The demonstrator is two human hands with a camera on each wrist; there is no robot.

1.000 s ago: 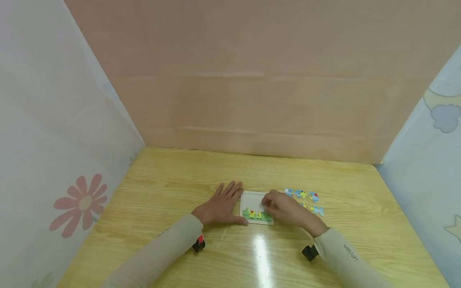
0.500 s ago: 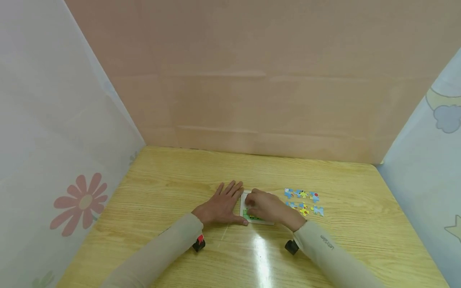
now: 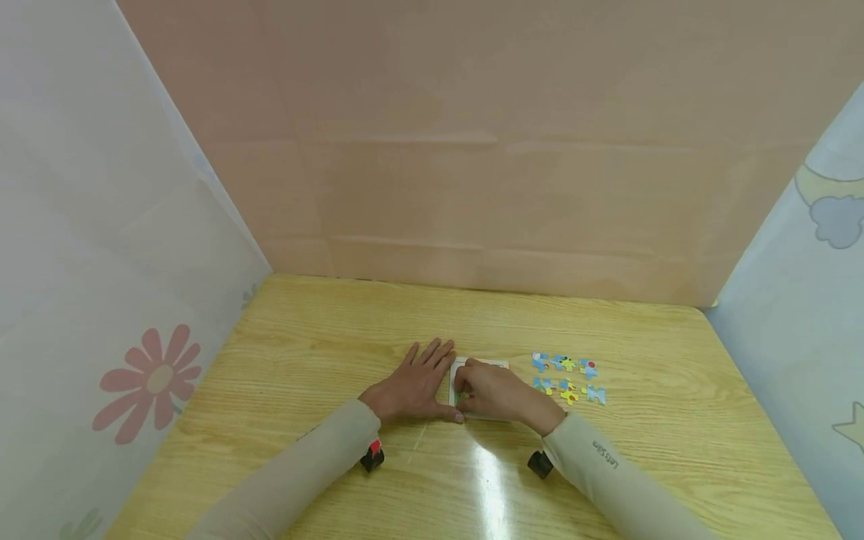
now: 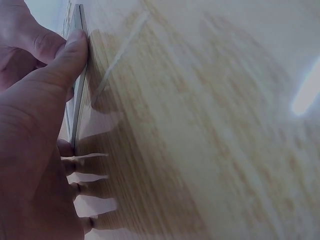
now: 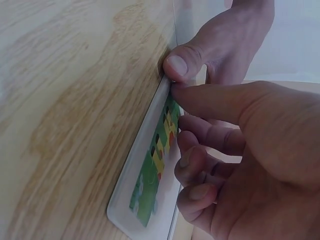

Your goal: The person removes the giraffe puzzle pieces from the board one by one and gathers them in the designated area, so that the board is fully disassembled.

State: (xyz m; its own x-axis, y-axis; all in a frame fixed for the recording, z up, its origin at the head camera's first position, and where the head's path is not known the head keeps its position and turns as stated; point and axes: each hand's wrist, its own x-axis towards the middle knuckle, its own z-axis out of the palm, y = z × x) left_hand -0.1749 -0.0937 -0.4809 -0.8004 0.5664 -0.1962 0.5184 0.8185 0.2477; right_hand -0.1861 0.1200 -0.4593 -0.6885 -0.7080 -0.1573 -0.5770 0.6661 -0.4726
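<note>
A small white puzzle tray (image 5: 122,207) lies on the table in front of me. Along its near side runs a green strip of puzzle pieces (image 5: 146,192) with yellow figures. My left hand (image 3: 417,388) rests at the tray's left edge, fingers spread and straight, thumb at the near left corner. Over the tray bends my right hand (image 3: 498,391); in the right wrist view its thumb tip is at that same corner and the other fingers curl over the strip's left end. Whether those fingertips pinch a piece I cannot tell. The right hand hides much of the tray in the head view.
Right of the tray lie two short rows of loose puzzle pieces (image 3: 569,392), blue and yellow. Tan paper (image 3: 472,187) stands behind the wooden table (image 3: 337,330), with patterned cloth (image 3: 175,262) at both sides. Black wrist devices (image 3: 540,464) sit below both sleeves.
My right hand has moved left across the tray, from its right part to the left end of the strip, uncovering the loose pieces. The left hand has stayed in place.
</note>
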